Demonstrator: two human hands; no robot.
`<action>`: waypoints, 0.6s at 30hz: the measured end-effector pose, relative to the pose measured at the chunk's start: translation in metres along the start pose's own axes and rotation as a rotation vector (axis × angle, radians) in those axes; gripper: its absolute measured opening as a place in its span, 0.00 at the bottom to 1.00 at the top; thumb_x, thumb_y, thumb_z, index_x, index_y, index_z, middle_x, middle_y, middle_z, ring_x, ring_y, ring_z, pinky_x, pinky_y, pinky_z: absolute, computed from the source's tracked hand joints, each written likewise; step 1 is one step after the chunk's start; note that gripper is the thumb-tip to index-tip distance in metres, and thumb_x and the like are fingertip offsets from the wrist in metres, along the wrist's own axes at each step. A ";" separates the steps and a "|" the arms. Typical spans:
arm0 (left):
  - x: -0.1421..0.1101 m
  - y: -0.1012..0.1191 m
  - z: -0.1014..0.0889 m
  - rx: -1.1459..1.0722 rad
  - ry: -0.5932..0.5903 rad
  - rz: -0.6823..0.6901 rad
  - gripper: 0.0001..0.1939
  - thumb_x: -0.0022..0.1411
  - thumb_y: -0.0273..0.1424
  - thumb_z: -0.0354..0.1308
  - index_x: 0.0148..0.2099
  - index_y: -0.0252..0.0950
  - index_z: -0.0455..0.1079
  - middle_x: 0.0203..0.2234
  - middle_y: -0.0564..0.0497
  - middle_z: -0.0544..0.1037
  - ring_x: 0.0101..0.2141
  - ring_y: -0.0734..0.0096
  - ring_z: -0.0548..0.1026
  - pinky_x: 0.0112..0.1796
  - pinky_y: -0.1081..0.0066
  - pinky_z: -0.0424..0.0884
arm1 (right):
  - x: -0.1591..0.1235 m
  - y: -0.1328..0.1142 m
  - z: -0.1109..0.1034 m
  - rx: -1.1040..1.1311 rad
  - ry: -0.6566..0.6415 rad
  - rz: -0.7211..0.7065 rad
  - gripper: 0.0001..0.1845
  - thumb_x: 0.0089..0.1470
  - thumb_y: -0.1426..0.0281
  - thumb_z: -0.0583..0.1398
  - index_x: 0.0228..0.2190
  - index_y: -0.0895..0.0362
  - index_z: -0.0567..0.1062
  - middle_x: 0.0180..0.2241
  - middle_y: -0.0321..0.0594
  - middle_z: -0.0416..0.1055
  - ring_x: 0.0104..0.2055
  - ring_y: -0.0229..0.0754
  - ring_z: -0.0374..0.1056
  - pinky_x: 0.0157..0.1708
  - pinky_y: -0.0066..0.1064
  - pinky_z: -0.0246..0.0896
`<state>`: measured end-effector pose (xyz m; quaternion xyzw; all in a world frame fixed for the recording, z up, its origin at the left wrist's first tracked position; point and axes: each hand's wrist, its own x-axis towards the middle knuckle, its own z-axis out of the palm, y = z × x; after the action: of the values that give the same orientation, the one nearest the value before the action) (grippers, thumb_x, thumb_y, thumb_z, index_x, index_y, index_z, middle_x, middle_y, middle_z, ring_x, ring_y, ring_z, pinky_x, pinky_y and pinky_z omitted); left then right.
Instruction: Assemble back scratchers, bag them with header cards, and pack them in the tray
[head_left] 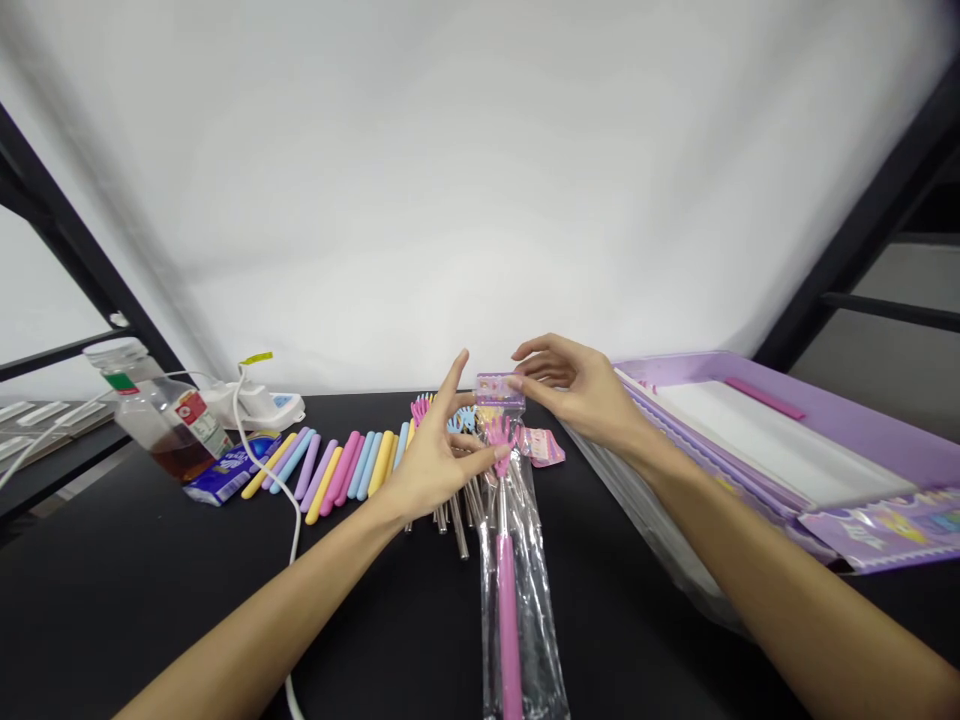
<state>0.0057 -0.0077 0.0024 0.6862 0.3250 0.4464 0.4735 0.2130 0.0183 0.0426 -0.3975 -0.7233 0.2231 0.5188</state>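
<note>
A pink back scratcher (pixel 508 620) with a small hand-shaped head lies lengthwise in front of me, on or inside a clear plastic sleeve (pixel 536 600). My left hand (pixel 435 450) is open, thumb and forefinger wide apart, the thumb tip at the scratcher's head. At the sleeve's far end is a purple printed header card (pixel 499 388). My right hand (pixel 562 385) is open beside it, with the thumb at the card's right edge and the fingers apart above. Behind my left hand, partly hidden, lie several scratcher heads with metal rods (pixel 459 525). A pink label (pixel 541 447) sits right of the sleeve.
Several pastel handles (pixel 345 470) lie in a row on the black table (pixel 187 600). At left stand a bottle (pixel 165 420) of dark liquid, a blue packet (pixel 232 470) and a power strip (pixel 255 405) with a white cable (pixel 296 530). A purple box (pixel 862 430) occupies the right.
</note>
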 end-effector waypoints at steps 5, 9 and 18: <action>0.013 0.008 0.002 0.033 0.134 0.077 0.56 0.53 0.36 0.71 0.71 0.65 0.37 0.63 0.41 0.59 0.26 0.79 0.76 0.33 0.65 0.78 | -0.010 -0.017 -0.014 0.099 -0.166 0.363 0.21 0.53 0.50 0.65 0.31 0.53 0.67 0.28 0.45 0.78 0.30 0.46 0.76 0.28 0.37 0.74; 0.035 0.015 0.011 0.087 0.312 0.161 0.48 0.56 0.36 0.69 0.70 0.60 0.44 0.62 0.43 0.60 0.28 0.77 0.77 0.33 0.65 0.79 | -0.036 -0.025 -0.023 0.205 -0.362 0.467 0.22 0.47 0.53 0.70 0.32 0.52 0.67 0.28 0.42 0.78 0.29 0.46 0.76 0.28 0.37 0.73; 0.096 0.020 0.072 -0.076 0.143 0.037 0.41 0.68 0.42 0.56 0.72 0.56 0.34 0.69 0.37 0.48 0.40 0.65 0.79 0.43 0.56 0.79 | -0.041 -0.006 -0.095 -0.065 -0.105 0.368 0.16 0.51 0.60 0.68 0.38 0.54 0.75 0.23 0.38 0.78 0.29 0.47 0.77 0.29 0.34 0.69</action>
<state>0.1102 0.0435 0.0391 0.6400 0.3280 0.5150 0.4664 0.3049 -0.0267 0.0581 -0.5273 -0.6715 0.3109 0.4176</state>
